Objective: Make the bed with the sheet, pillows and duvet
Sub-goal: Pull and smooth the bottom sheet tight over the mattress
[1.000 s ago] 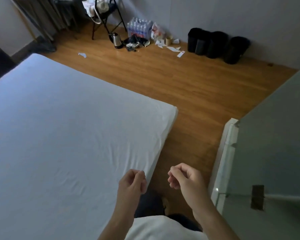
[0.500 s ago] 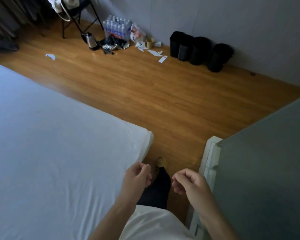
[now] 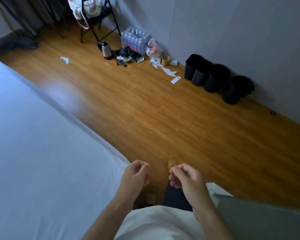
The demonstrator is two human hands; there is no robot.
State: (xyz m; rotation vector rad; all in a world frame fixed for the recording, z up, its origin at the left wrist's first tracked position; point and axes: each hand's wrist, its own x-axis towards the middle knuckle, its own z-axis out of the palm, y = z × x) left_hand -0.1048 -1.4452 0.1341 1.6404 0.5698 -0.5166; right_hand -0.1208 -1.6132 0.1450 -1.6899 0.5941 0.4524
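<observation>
Both hands — left hand (image 3: 135,174), right hand (image 3: 185,177) — hover curled and empty beside the sheet (image 3: 42,161).

Beside the grey wall (image 3: 232,32): shrink-wrapped pack of water bottles (image 3: 135,40), steel electric kettle (image 3: 106,52), four black cylindrical bins (image 3: 218,78). Scattered near it, white paper scraps (image 3: 168,71) on the wooden floor (image 3: 163,118).
</observation>
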